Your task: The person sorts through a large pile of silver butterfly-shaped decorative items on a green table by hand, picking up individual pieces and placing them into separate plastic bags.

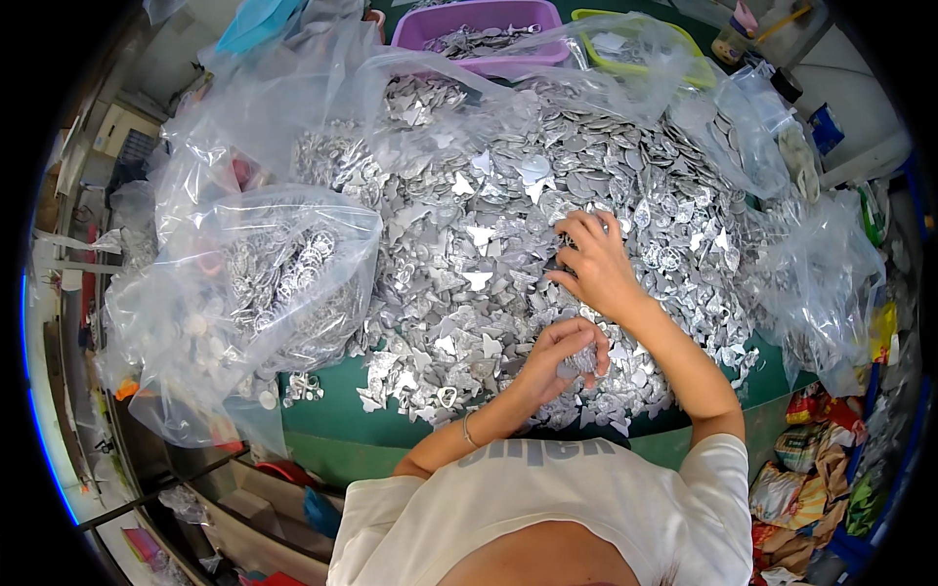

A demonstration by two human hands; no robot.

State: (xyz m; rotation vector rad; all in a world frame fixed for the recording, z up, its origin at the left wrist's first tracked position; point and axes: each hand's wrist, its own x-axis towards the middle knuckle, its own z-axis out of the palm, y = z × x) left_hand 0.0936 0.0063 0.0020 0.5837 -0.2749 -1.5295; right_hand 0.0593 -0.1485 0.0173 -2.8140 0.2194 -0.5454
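A broad heap of small flat silver metal pieces (469, 283) in many shapes, some like butterflies, drops and ovals, covers the green table. My left hand (552, 361), with a thin bracelet at its wrist, is curled round a few silver metal pieces (580, 362) near the front of the heap. Just beyond it, my right hand (598, 266) reaches over the pile, fingers bent and apart, their tips touching the pieces. Whether anything lies under its fingertips is hidden.
A clear plastic bag (342, 234) of ring-like silver pieces lies at left, and more plastic bags (821, 264) at right. A purple basin (405, 34) and a yellow-green basin (699, 68) stand at the back. The green table edge (342, 435) runs in front of me.
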